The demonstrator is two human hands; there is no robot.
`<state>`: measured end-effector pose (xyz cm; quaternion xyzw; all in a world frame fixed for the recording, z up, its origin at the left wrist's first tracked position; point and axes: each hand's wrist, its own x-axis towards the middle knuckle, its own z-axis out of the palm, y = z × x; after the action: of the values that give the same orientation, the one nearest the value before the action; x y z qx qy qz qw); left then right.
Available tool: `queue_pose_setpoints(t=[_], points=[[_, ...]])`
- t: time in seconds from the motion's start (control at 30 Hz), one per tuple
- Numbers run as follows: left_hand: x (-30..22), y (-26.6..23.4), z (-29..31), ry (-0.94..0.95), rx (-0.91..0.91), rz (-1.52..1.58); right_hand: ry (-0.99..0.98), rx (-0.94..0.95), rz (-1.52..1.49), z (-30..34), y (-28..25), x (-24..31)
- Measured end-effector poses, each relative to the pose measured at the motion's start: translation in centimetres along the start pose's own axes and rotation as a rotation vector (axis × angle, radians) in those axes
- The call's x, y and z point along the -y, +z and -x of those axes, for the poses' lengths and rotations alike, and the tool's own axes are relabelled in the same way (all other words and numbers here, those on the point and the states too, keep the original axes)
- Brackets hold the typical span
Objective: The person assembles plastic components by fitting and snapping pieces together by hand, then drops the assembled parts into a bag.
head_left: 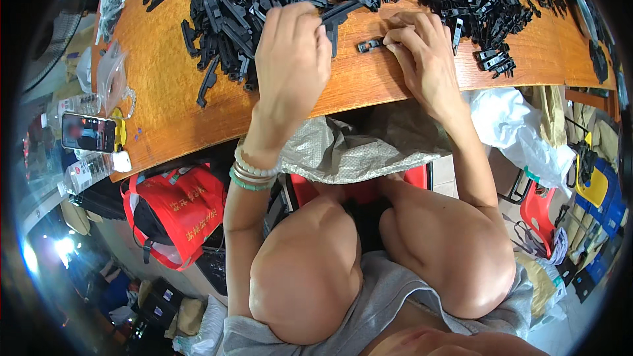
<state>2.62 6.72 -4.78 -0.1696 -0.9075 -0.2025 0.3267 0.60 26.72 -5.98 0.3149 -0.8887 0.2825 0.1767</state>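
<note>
My left hand (293,53) is over the edge of a heap of long black plastic pieces (227,23), its fingers curled and the fingertips mostly hidden. Beside its fingers a black angled piece (335,26) lies on the wood; I cannot tell whether the hand grips it. To the right, my right hand (425,56) rests low over the table with thumb and fingers pinched at the end of a small black plastic part (370,45) with a shiny metallic-looking face.
More small black parts (475,0) cover the far right of the wooden table (168,86). A phone (88,132) and plastic bottles stand at the left edge. Below hang a woven sack (343,155) and a red bag (188,207); a white plastic bag (504,122) is at right.
</note>
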Motion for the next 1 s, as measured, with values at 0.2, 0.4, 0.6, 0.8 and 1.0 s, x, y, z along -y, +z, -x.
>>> queue_pose_setpoints(t=[0.2,0.4,0.6,0.8,1.0], points=[[-2.3,-1.4,1.4,-0.624,-0.055,0.772,-0.001,0.053,0.021,0.3,-0.2,-0.3],[-1.6,-3.2,2.4,-1.041,0.103,1.285,0.162,-0.019,-0.508,0.7,-1.5,2.2],[-2.9,-2.8,2.4,-0.941,0.311,1.409,0.153,0.028,-0.723,0.5,-2.0,2.8],[-5.2,-3.0,2.1,-0.777,0.330,1.129,0.424,-0.096,-1.022,1.6,-1.4,3.7],[-6.2,-2.2,2.8,-0.714,0.205,1.012,0.527,-0.119,-1.371,2.8,-0.6,4.0]])
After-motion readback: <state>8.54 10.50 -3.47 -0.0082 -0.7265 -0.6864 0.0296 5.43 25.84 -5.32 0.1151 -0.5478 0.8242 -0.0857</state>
